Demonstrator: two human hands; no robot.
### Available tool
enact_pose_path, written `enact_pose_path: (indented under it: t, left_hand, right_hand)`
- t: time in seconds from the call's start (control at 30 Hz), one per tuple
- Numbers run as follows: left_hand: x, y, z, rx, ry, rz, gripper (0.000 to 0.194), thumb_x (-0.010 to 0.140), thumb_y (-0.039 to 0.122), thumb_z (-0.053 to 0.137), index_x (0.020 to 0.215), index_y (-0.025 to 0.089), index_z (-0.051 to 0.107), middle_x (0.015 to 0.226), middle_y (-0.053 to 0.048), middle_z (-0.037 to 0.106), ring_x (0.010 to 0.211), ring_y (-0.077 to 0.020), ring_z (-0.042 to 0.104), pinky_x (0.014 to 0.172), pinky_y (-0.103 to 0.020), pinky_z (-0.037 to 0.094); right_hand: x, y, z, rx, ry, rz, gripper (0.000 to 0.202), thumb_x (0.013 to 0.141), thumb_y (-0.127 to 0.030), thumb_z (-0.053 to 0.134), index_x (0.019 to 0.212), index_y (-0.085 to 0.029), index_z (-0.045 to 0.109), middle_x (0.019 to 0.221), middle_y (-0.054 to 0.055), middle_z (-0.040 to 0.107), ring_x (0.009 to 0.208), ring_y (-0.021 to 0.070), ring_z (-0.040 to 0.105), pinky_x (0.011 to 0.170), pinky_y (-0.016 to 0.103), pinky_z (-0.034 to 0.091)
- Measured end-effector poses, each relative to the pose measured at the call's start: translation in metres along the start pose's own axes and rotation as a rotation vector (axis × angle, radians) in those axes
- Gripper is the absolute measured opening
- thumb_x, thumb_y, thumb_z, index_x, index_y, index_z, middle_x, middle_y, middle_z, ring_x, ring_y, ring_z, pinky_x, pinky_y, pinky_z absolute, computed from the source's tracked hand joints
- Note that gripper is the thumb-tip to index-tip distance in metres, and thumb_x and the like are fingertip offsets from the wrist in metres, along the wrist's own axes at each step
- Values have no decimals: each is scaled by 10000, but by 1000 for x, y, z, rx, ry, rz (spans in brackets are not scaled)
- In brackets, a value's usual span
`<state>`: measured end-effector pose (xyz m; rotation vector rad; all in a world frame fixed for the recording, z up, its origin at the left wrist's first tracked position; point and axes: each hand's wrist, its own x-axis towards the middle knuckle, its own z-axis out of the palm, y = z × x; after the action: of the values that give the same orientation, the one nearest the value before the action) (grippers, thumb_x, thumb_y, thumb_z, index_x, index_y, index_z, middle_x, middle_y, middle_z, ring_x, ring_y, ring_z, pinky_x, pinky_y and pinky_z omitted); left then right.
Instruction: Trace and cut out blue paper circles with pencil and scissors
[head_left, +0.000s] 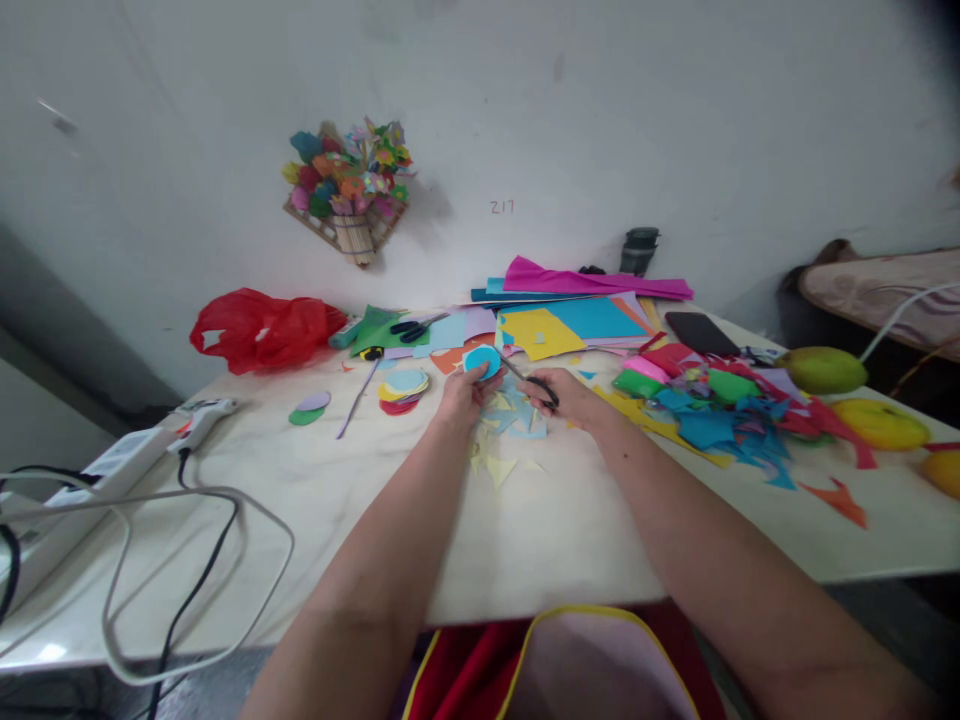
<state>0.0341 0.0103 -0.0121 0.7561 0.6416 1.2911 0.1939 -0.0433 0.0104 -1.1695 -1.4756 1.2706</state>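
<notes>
In the head view, the left hand (463, 392) is closed in a pinch on a blue paper piece (482, 362) with a pale edge, held above the middle of the surface (540, 560). The right hand (568, 392) grips scissors (543, 386), blades pointing toward the paper's right side; whether they touch it is too small to tell. For a smooth curve, it would likely help to feed the paper round with the left fingers, hold the scissors fairly steady and take short bites deep in the blades. A firm pinch near the centre should stop layers from slipping; the left fingertips should stay behind the cutting line.

Below the hands lie thin, pointed pale scraps (496, 468). Left of them sits a loose stack of flat paper rounds (406, 382). On the far side, a smooth yellow sheet (551, 340) lies flat; far left, a red plastic bag (266, 328) looks thin, crinkled and slightly see-through.
</notes>
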Motion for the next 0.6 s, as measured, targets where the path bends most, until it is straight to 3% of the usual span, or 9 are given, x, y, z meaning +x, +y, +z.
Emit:
enact_pose_path:
  t: [0.6]
  left_hand:
    - [-4, 0, 1, 46, -39, 10, 162, 684, 96, 612, 845, 96, 614, 843, -103, 670, 835, -221, 649, 769, -318, 521]
  right_hand:
    - [2, 4, -1, 71, -9, 66, 263, 600, -372, 622, 575, -179, 446, 455, -41, 448, 355, 54, 358, 348, 206, 269]
